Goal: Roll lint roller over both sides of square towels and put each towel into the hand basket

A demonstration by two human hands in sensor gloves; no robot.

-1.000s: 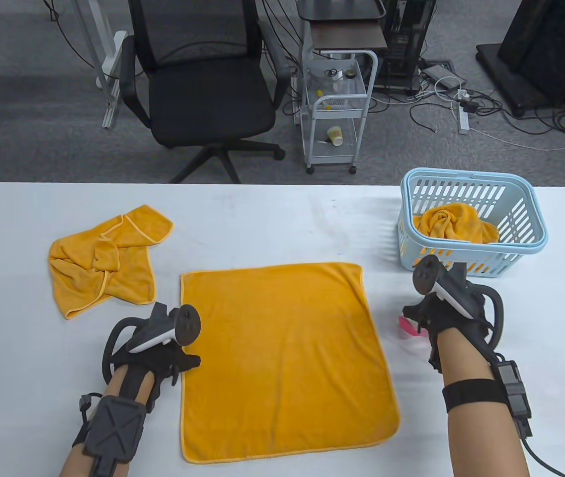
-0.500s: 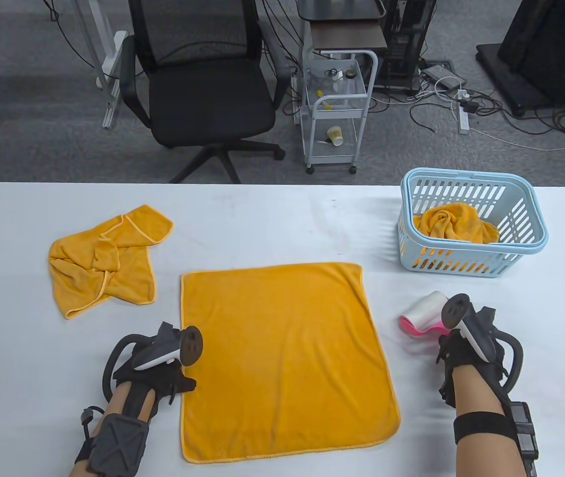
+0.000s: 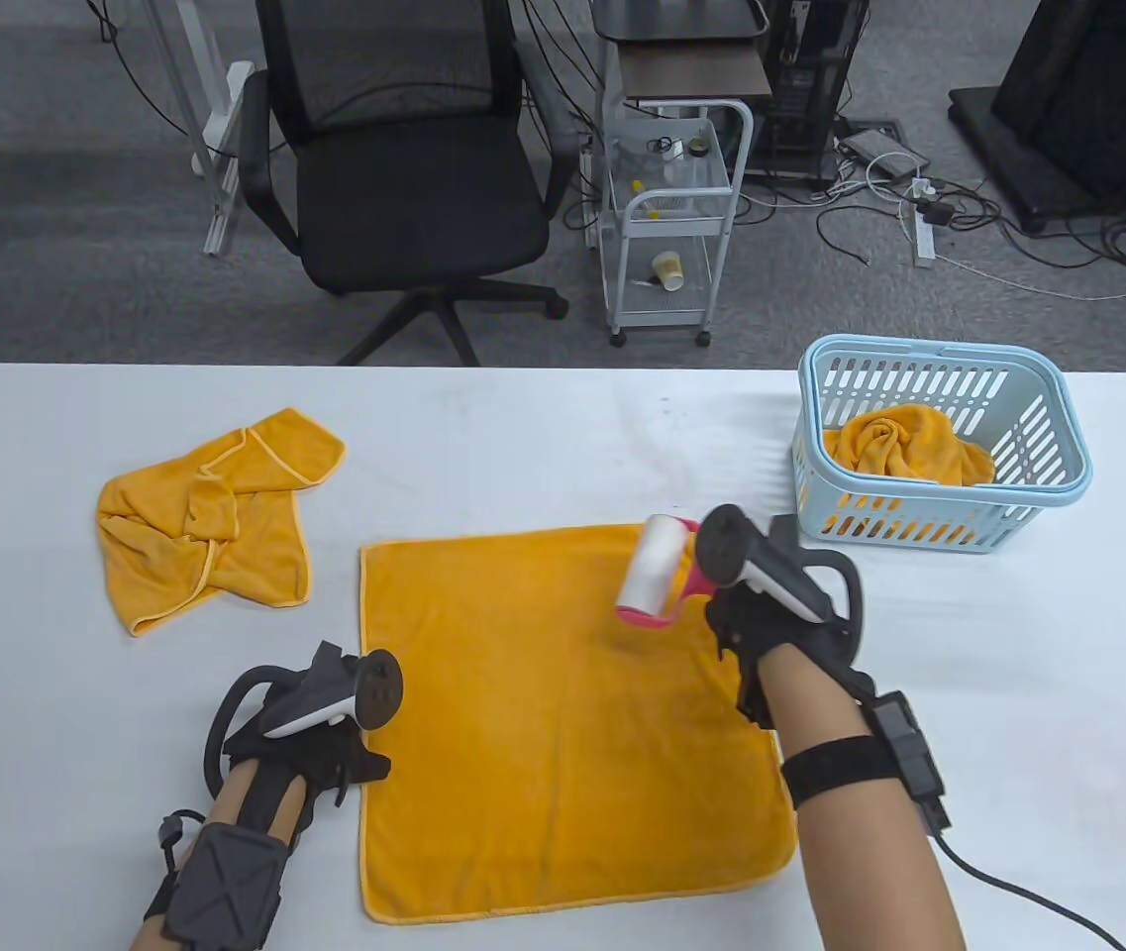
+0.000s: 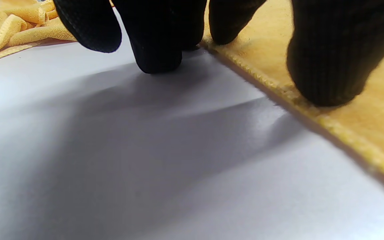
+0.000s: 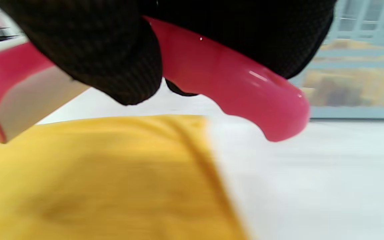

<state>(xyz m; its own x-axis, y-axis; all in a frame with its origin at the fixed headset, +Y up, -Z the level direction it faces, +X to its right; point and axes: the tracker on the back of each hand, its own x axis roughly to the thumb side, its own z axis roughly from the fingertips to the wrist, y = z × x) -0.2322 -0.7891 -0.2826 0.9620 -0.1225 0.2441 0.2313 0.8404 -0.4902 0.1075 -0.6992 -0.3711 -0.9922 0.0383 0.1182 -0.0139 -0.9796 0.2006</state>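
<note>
My right hand [image 3: 766,619], fingers curled round the pink handle, held the lint roller [image 3: 654,573] over the spread towel's [image 3: 563,723] far right corner, its barrel lying front-to-back, while my left hand's [image 3: 320,738] fingertips [image 4: 325,76] pressed down the near left edge.

Office: swivel chair [image 3: 404,168], floor cables [image 3: 919,213], carpet [image 3: 57,248].

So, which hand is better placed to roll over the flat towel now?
The right hand: it grips the lint roller above the spread towel. The left hand only presses the towel's left edge.
</note>
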